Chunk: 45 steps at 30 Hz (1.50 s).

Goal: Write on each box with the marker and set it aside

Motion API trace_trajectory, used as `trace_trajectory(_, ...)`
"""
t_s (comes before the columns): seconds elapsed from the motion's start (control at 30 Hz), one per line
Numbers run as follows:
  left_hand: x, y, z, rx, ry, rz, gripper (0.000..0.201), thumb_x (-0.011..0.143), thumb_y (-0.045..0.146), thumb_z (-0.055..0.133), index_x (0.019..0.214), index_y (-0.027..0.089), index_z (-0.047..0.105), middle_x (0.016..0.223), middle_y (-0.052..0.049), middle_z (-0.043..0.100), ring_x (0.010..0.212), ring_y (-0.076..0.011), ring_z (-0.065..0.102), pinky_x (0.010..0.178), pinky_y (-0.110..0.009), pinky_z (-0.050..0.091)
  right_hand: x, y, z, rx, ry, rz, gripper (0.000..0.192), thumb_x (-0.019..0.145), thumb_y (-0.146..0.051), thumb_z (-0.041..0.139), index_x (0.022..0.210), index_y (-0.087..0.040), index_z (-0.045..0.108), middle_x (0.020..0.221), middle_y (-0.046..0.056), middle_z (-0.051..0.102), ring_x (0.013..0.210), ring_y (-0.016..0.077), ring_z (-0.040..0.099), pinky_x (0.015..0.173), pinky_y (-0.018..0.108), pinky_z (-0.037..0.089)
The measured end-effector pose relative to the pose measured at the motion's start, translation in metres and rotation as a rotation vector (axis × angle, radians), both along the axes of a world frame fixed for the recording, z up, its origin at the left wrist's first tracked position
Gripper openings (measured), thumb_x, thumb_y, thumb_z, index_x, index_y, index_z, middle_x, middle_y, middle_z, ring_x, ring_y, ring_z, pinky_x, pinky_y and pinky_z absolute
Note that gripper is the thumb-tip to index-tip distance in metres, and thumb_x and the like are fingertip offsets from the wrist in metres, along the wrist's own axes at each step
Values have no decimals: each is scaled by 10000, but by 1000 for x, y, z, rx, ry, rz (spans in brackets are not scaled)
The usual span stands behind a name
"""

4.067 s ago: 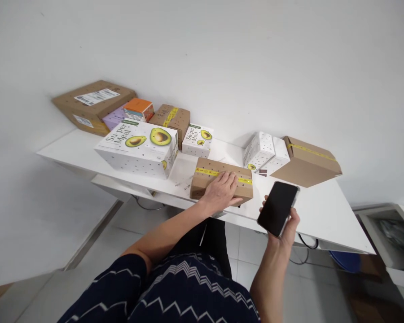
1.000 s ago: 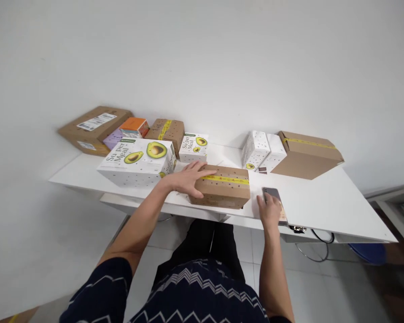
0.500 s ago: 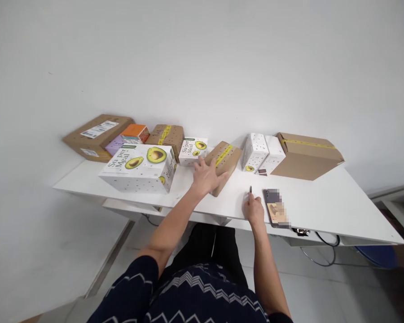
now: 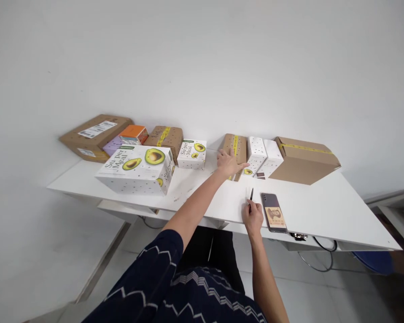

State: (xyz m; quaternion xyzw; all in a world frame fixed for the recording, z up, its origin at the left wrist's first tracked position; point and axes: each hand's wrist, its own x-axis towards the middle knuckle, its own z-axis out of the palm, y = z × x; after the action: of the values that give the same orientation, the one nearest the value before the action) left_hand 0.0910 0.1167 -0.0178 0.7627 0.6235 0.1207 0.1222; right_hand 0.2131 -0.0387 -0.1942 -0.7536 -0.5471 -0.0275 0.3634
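A person's left hand (image 4: 229, 163) lies flat, fingers spread, against the near end of a small brown carton (image 4: 234, 148) sealed with yellow tape, which sits at the back of the white surface (image 4: 323, 211) between a small avocado-print box (image 4: 191, 154) and a white dotted box (image 4: 256, 155). The right hand (image 4: 252, 217) pinches a slim dark pen (image 4: 251, 194), fingers closed on it, just beside a phone (image 4: 274, 212) lying flat. The carton looks light and stiff, its cardboard likely offering good grip; its two long sides seem the surest hold.
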Motion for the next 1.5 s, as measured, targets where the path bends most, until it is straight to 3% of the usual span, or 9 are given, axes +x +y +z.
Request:
trace_trajectory(0.17, -5, 2, -8, 17, -147, -23, 950, 796, 773, 334, 1499, 148, 196, 1494, -251, 274, 1299, -408, 385, 1004, -456, 343, -1, -1, 2, 21, 41, -21, 378, 852, -272, 385, 1023, -153, 700, 818, 62, 549, 663, 158, 510, 604, 263, 385)
trace_trajectory(0.3, -60, 15, -25, 163, -150, 192, 691, 919, 616, 158, 1452, 216, 340, 1480, -130, 375, 1338, -324, 351, 1060, -444, 315, -3, -3, 3, 70, 68, -25, 365, 859, -272, 383, 1017, -148, 688, 825, 65, 548, 688, 163, 528, 640, 274, 414)
trace_trajectory(0.4, -107, 29, -44, 151, -8, 345, 735, 887, 648, 264, 1448, 181, 360, 1526, -171, 288, 1396, -392, 223, 1109, -553, 185, -4, -3, 4, 88, 55, -28, 349, 855, -265, 390, 1012, -157, 683, 838, 68, 552, 696, 165, 535, 629, 273, 413)
trace_trajectory(0.5, -136, 30, -60, 56, 67, 291, 744, 827, 699, 376, 1420, 251, 413, 1555, -145, 235, 1424, -439, 96, 1105, -627, 75, -4, -3, 4, 105, 48, -40, 338, 847, -256, 397, 1001, -164, 683, 838, 67, 552, 701, 167, 539, 629, 274, 413)
trace_trajectory(0.6, -143, 11, -68, 51, 55, 250, 700, 819, 711, 387, 1399, 322, 433, 1562, -115, 224, 1422, -457, 68, 1069, -685, 58, -5, -4, 5, 105, 50, -37, 342, 847, -258, 394, 1001, -157, 682, 825, 68, 546, 714, 174, 541, 640, 279, 416)
trace_trajectory(0.87, -138, -88, -71, 84, 24, 217, 690, 775, 690, 501, 1338, 292, 514, 1519, -127, 278, 1393, -484, 95, 1063, -672, 153, -7, -4, 10, -1, 47, -48, 379, 845, -272, 379, 1030, -148, 686, 861, 82, 562, 713, 178, 519, 617, 279, 379)
trace_trajectory(1.17, -146, -109, -62, 40, -44, 232, 639, 707, 633, 629, 1259, 317, 570, 1469, -118, 253, 1329, -473, 199, 1034, -591, 293, -4, -5, 10, -36, 52, -43, 403, 844, -277, 382, 1050, -142, 702, 854, 77, 567, 714, 174, 514, 625, 274, 364)
trace_trajectory(1.3, -160, -137, -65, 18, -33, 110, 709, 694, 597, 651, 1320, 291, 517, 1444, -133, 284, 1316, -466, 216, 1034, -603, 299, -5, 0, 14, -115, 68, -71, 371, 853, -249, 422, 1087, -159, 695, 889, 71, 563, 724, 162, 507, 617, 264, 339)
trace_trajectory(1.5, -183, -160, -70, -47, -96, -269, 864, 633, 532, 735, 1399, 269, 434, 1503, -110, 240, 1424, -419, 50, 1147, -556, 161, -4, 12, 28, -215, 166, -135, 363, 864, -356, 497, 1156, -221, 665, 1008, 84, 556, 746, 162, 518, 622, 270, 350)
